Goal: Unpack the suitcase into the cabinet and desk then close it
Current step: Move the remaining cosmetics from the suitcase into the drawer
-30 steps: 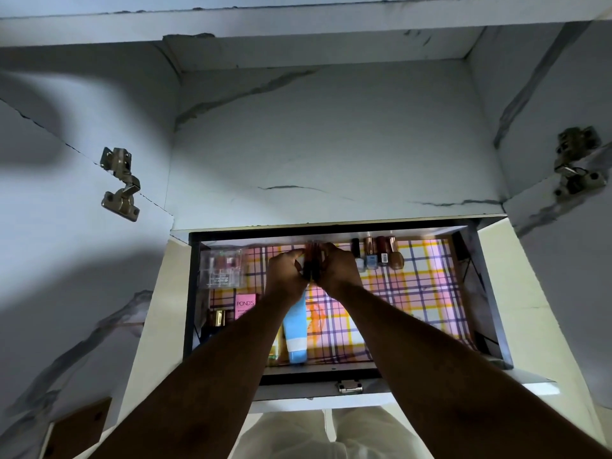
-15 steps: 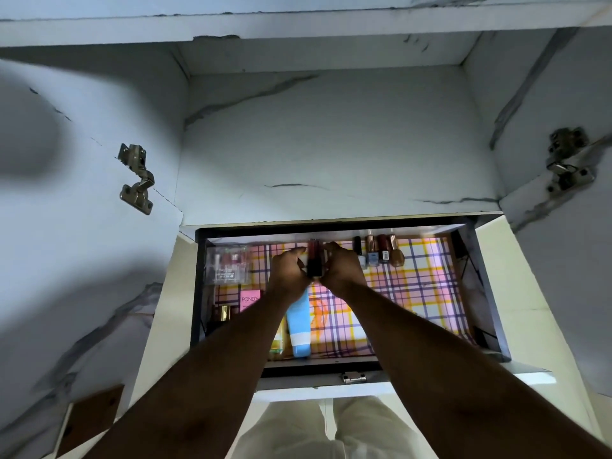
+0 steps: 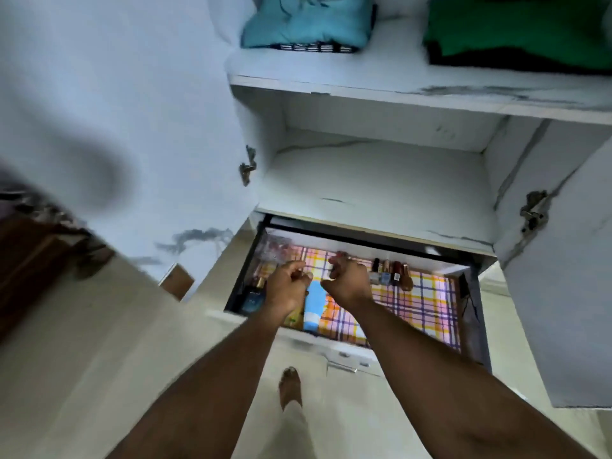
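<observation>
Lower centre of the frame, both hands hover over an open drawer pulled out of a white marble-look cabinet. Left hand has fingers curled loosely inward, nothing visible in it; right hand is curled too, close beside the left but apart, and something small and reddish shows at its fingertips, too blurred to tell if it grips anything. Drawer is lined with plaid paper in pink, yellow and purple. Between and just below the hands lies a light blue tube with a white cap end, pointing toward the drawer front. Right of the right hand, a row of small nail-polish bottles stands along the back wall of the drawer. At the drawer's left end, a dark blue perfume bottle sits upright, and behind it a clear plastic box, blurred. Shelf above the drawer is bare white board. Upper part of the frame: a higher shelf holds folded teal clothing on the left and folded green clothing on the right, well apart. Cabinet doors stand open both sides, hinges showing. A bare foot is on pale floor below. Suitcase is out of view.
</observation>
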